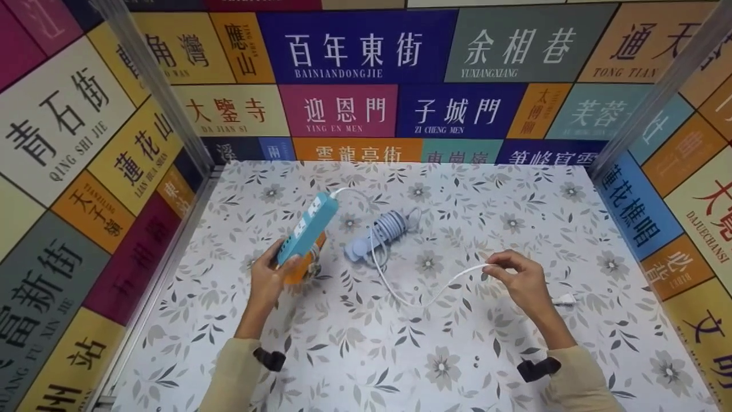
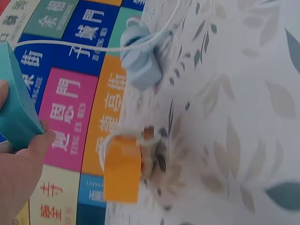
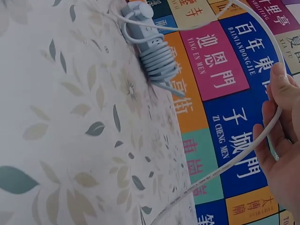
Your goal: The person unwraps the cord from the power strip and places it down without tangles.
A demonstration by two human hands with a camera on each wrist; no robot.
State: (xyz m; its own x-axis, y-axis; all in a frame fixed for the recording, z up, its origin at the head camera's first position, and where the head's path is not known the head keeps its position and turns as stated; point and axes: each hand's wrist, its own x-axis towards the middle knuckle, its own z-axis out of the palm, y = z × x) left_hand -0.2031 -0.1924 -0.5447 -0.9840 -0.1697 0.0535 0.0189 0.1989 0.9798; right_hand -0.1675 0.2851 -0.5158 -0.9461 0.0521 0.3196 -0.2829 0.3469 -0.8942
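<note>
My left hand (image 1: 269, 277) grips the lower end of a teal power strip (image 1: 311, 223), which is tilted above the table with its white socket face showing. From its far end a white cord (image 1: 394, 294) loops across the table, passing over a pale blue power strip (image 1: 389, 226). My right hand (image 1: 519, 280) pinches this cord between thumb and fingers, and in the right wrist view the cord (image 3: 211, 176) runs on past the hand. Below the teal strip lies an orange object (image 1: 296, 273) with pale cord wound around it, partly hidden by the strip.
The pale blue strip has its own cord coiled tightly around it. A white plug (image 1: 566, 299) lies behind my right wrist. The table (image 1: 446, 332) has a floral cover, bounded by panels (image 1: 366, 51) with printed street names at the back and sides.
</note>
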